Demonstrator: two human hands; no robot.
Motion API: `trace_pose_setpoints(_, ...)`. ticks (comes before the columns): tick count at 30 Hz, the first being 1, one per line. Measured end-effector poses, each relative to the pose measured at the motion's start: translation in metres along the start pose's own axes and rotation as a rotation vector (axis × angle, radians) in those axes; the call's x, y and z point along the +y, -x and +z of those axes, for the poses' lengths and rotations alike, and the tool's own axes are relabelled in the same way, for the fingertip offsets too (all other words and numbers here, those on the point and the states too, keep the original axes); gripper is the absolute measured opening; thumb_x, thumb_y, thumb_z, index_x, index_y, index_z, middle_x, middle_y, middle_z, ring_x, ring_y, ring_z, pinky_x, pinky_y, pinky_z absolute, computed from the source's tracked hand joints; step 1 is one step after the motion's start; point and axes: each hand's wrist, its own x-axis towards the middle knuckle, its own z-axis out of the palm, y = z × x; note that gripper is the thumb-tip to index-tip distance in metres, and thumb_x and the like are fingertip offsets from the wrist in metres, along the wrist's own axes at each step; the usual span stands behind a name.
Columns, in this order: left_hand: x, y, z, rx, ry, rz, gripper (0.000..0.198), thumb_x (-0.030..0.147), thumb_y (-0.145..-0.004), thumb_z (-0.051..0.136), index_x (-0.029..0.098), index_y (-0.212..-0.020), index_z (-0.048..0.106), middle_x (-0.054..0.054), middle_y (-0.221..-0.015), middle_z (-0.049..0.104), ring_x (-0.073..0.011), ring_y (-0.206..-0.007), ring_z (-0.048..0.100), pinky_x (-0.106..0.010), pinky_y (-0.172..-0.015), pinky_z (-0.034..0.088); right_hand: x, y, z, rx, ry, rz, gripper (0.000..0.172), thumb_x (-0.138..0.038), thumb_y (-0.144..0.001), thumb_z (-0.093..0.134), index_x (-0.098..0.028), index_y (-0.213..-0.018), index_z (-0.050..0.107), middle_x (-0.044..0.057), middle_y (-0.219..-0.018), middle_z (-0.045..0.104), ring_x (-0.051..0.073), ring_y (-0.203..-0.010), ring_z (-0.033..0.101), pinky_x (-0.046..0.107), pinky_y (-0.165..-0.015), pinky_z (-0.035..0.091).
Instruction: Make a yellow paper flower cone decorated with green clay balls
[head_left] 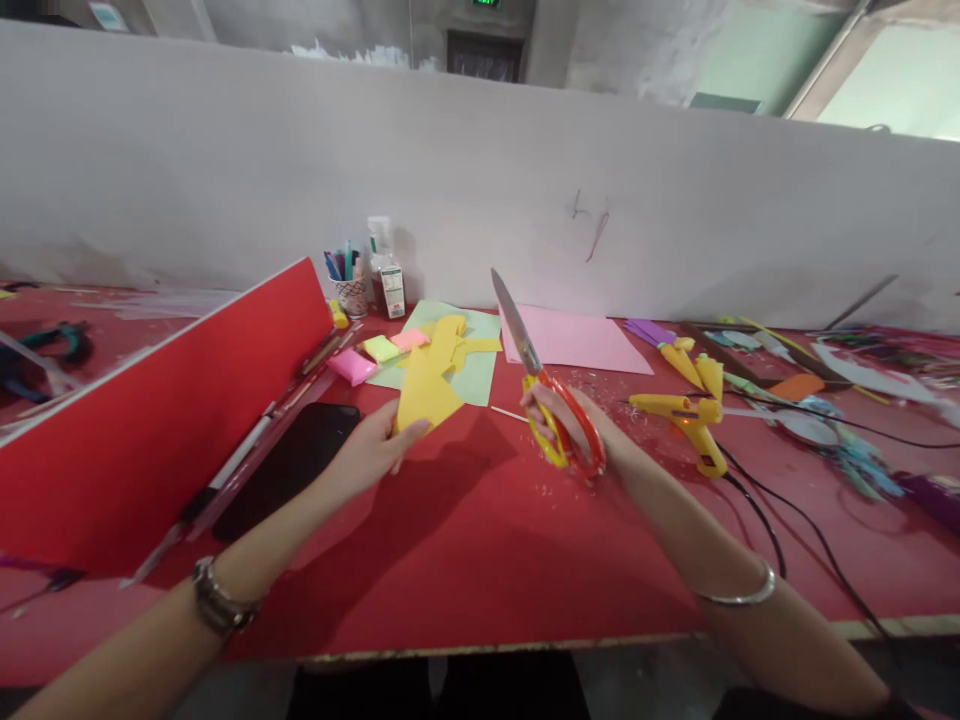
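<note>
Between the thumb and fingers of my left hand is a piece of yellow paper, raised over the red table. My right hand grips a pair of scissors with red and yellow handles, its blades together and pointing up and away from me. The scissors are apart from the paper. Behind the held piece, more yellow paper cuttings lie on a light green sheet. Small pink, yellow and coral packets rest left of them.
A red upright board and a black phone are at left. A pen cup and a bottle stand by the wall. Pink sheets lie behind. A yellow glue gun with a cord sits at right, near scattered craft pieces.
</note>
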Motion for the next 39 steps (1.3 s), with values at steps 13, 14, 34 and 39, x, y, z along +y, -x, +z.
trace_pose_setpoints(13,-0.018,0.053,0.014,-0.301,-0.063,-0.024,0.045,0.035,-0.069,0.055,0.015,-0.108,0.044,-0.009,-0.111,0.057,-0.0221,-0.098,0.054,-0.031,-0.083,0.043,-0.020,-0.120,-0.046,0.420,1.030,0.280,0.027,-0.032,-0.077,0.055,-0.011,-0.093,0.057,0.013,-0.099,0.059,0.023,-0.094,0.055,0.032,-0.075,0.043)
trace_pose_setpoints(14,-0.018,0.053,0.014,-0.302,-0.067,-0.027,0.044,0.036,-0.071,0.053,0.015,-0.108,0.044,-0.008,-0.112,0.056,-0.0222,-0.100,0.053,-0.031,-0.083,0.042,-0.015,-0.125,-0.046,0.403,1.039,0.329,0.027,-0.031,-0.079,0.053,-0.011,-0.098,0.055,0.011,-0.102,0.057,0.021,-0.093,0.055,0.034,-0.076,0.045)
trace_pose_setpoints(34,-0.003,0.044,0.019,-0.232,-0.138,0.041,0.027,0.040,-0.081,0.032,0.018,-0.076,0.047,0.001,-0.071,0.054,-0.0140,-0.067,0.049,-0.023,-0.061,0.039,-0.022,-0.087,-0.020,0.124,0.861,-0.186,0.022,-0.024,-0.084,0.040,-0.016,-0.101,0.051,0.002,-0.091,0.060,0.011,-0.081,0.057,0.023,-0.072,0.044)
trace_pose_setpoints(39,0.000,0.036,0.030,-0.220,-0.064,0.018,0.031,0.041,-0.083,0.028,0.019,-0.063,0.038,0.006,-0.053,0.036,-0.0090,-0.048,0.034,-0.021,-0.047,0.030,-0.011,-0.002,-0.003,-0.015,0.931,-1.112,0.028,-0.032,-0.077,0.047,-0.016,-0.099,0.049,0.006,-0.091,0.056,0.016,-0.085,0.052,0.029,-0.069,0.045)
